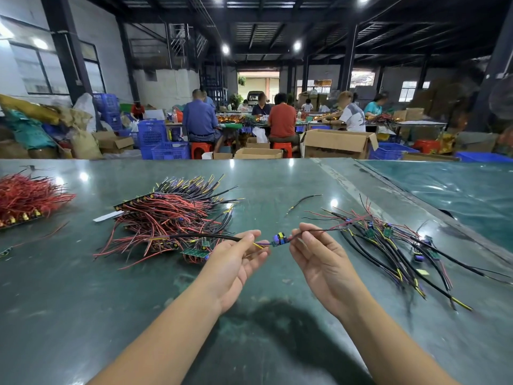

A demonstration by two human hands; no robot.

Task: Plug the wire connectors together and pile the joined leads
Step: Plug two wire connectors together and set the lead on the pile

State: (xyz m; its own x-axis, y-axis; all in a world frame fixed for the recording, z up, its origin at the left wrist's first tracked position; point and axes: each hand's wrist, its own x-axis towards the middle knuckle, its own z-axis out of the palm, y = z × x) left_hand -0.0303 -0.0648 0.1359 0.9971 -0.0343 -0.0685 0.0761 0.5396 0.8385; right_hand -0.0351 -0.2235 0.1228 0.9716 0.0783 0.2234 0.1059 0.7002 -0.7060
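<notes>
Green worktop [83, 315], glossy, bearing all stock in the head view. Left hand [236, 262], palm up, thumb and forefinger pinching a black sheathed lead [194, 237] near its stripped purple and yellow ends. Right hand [322, 259], likewise palm up, pinching a thin dark lead [319, 231]. Small driver board [279, 239] hangs between both hands, held taut above the table, probably so the joint can be seated or checked. Unjoined stock heap [172, 215] at ten o'clock, within left reach. Joined leads pile [388, 245] at two o'clock, placed for a short drop-off by the right hand. Red wire bundle [25, 198] at far nine o'clock.
</notes>
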